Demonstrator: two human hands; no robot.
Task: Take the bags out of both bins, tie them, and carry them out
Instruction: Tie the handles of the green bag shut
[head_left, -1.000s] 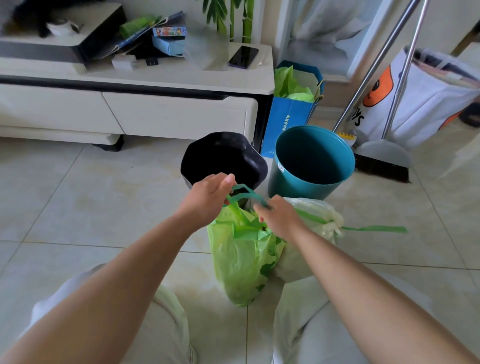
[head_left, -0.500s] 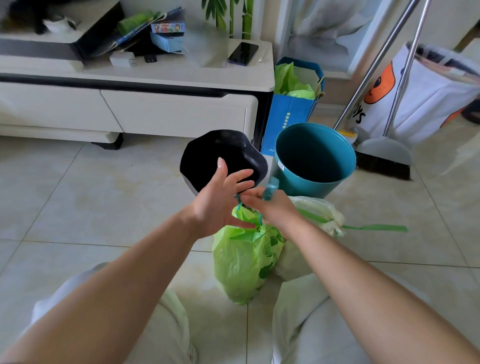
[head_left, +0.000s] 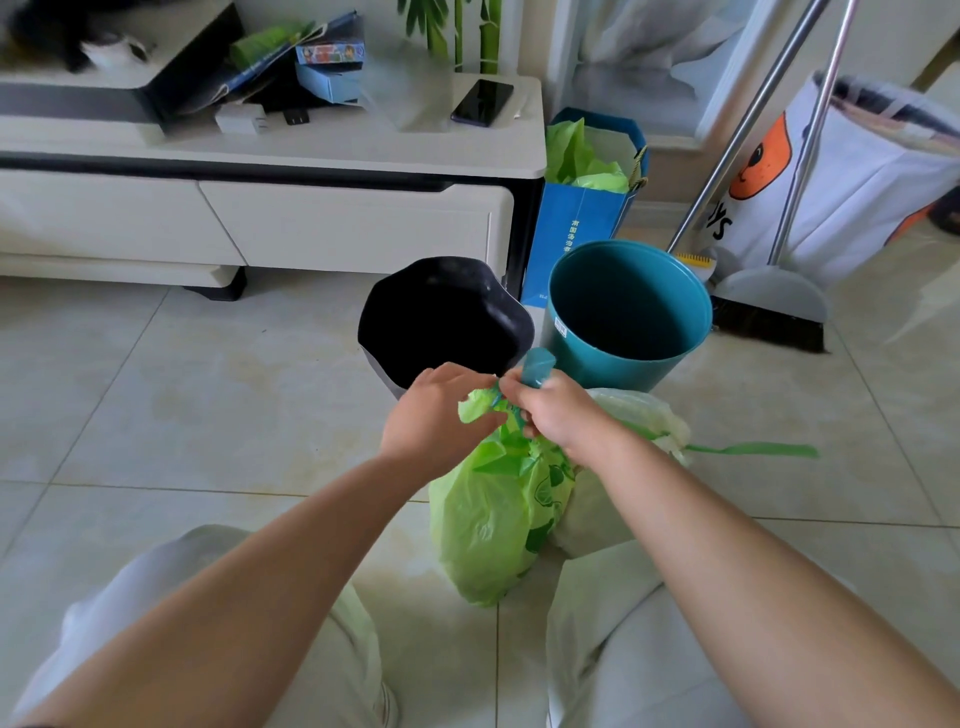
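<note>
A bright green bag (head_left: 493, 519) stands on the floor tiles between my knees. My left hand (head_left: 436, 410) pinches the bunched top of the green bag. My right hand (head_left: 556, 410) grips the bag's teal drawstring, a loop of which sticks up above my fist. A pale whitish bag (head_left: 644, 415) lies behind my right wrist, its green drawstring (head_left: 753, 449) trailing to the right on the floor. A black bin (head_left: 441, 322) and a teal bin (head_left: 628, 306) stand just beyond my hands, both without bags.
A white low cabinet (head_left: 311, 208) runs along the back left. A blue paper bag (head_left: 582, 208) with green plastic stands beside it. A broom and dustpan (head_left: 769, 291) lean at the right, in front of a large white sack (head_left: 857, 176).
My hands came together over the green bag's top. The spread drawstring loop has been gathered into my right fist, and the left hand went from spread fingers to pinching the bag's neck.
</note>
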